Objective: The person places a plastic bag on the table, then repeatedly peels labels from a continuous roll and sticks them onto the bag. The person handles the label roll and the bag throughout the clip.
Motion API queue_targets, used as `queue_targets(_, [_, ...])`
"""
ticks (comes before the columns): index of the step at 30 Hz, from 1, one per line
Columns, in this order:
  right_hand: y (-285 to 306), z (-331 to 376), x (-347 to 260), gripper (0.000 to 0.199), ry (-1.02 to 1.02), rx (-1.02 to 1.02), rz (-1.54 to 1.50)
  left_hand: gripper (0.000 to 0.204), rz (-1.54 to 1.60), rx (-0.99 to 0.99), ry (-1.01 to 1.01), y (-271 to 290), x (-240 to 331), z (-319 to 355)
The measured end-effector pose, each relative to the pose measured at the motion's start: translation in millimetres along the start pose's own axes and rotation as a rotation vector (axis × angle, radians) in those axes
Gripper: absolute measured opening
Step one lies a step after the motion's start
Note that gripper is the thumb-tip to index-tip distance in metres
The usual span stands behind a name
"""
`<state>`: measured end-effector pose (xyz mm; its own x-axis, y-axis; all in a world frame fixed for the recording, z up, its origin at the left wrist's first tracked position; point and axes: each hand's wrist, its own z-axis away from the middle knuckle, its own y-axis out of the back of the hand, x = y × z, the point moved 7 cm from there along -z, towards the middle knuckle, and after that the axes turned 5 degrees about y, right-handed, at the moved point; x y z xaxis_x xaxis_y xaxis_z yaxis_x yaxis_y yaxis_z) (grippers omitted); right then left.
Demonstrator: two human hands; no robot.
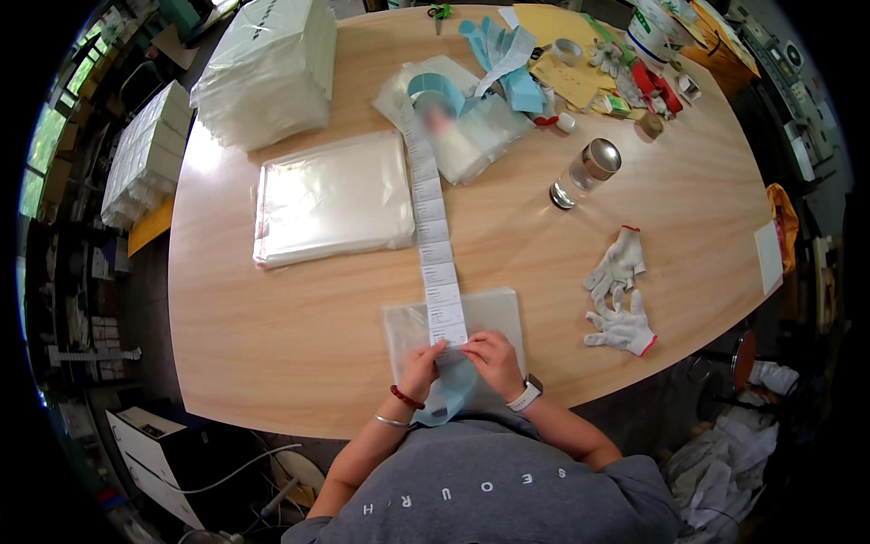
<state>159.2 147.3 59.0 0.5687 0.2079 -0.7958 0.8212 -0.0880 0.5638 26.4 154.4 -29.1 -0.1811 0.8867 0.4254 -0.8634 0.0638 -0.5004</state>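
A long strip of white printed labels (437,254) runs down the table toward me from a roll with blue backing (437,89). My left hand (420,370) pinches the strip's left edge at its near end. On the opposite edge, my right hand (494,361) has its thumb and fingers closed at a label's corner. Bare light-blue backing paper (450,394) curls down below the hands at the table edge. Beneath the strip and hands lies a clear plastic bag or small pile of bags (497,313). What the right fingertips grip is small and partly hidden.
A flat stack of clear bags (331,199) lies left of the strip; a taller wrapped stack (267,77) stands behind it. Rightward are a glass bottle (584,172) and white work gloves (621,290). Scissors (439,14), tape (567,52) and a bucket (654,34) sit farther back.
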Motion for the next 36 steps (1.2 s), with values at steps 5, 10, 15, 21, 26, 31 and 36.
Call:
queue_targets(5, [22.1, 6.3, -56.4, 0.018, 0.412, -0.044, 0.154, 0.033, 0.197, -0.096, 0.054, -2.5, -2.5, -4.3])
queue_targets(10, [47.9, 11.4, 19.1, 0.011, -0.065, 0.166, -0.137, 0.032, 0.13, -0.014, 0.017, 9.3, -5.2, -1.0])
queue_targets(15, [46.0, -1.1, 83.6, 0.009, -0.422, 0.241, -0.247, 0.03, 0.115, 0.017, 0.008, 14.9, -8.6, -4.0])
queue_targets(21, [37.6, -5.2, 93.4, 0.009, -0.435, 0.173, -0.208, 0.03, 0.107, 0.01, -0.002, 19.5, -10.8, -3.9])
queue_targets(26, [36.1, -11.5, 88.3, 0.011, -0.311, 0.148, -0.046, 0.03, 0.089, 0.014, 0.01, 21.7, -13.8, -6.0])
queue_targets(31, [39.9, -20.6, 54.6, 0.022, -0.138, 0.159, 0.428, 0.031, 0.123, 0.018, -0.01, 17.4, -10.6, -1.7])
queue_targets(36, [52.6, -29.5, 98.0, 0.021, -0.303, 0.13, 0.091, 0.03, 0.045, 0.043, 0.019, 33.2, -22.7, -12.0])
